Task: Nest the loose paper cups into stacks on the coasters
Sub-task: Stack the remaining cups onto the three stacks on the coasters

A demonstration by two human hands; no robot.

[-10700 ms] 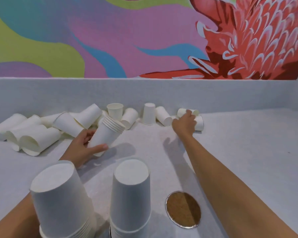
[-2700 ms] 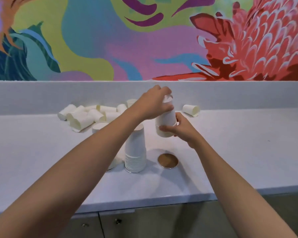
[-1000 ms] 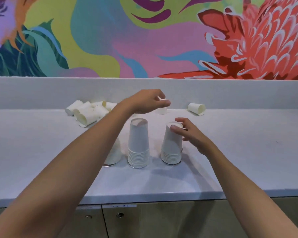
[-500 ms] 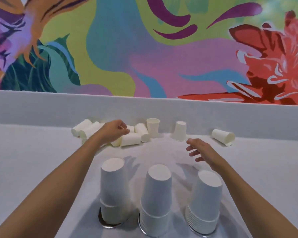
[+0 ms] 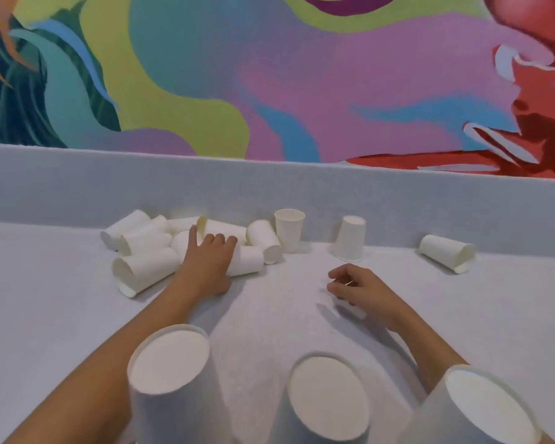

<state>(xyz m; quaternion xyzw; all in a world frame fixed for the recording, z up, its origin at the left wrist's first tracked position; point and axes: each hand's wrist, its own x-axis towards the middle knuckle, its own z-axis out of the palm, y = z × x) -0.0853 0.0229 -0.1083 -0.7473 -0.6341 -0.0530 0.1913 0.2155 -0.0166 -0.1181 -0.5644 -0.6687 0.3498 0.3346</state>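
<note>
Loose cups (image 5: 143, 270) were noted tipped over at the tabletop (image 5: 45, 315) rear. Left hand (image 5: 210, 264) was laid over one; a closed grip could not be confirmed. Right hand (image 5: 358, 285) was held loosely curled, empty. Cups were judged light and crushable, best taken gently around the wall.

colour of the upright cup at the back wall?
The upright cup is plain white, unprinted; head view.

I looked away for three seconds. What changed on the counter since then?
Both hands set their stack on the third coaster and let go. The left hand reached to the pile, curling over a lying cup; the right hand hovers empty. The other two stacks and far cups stayed.
</note>
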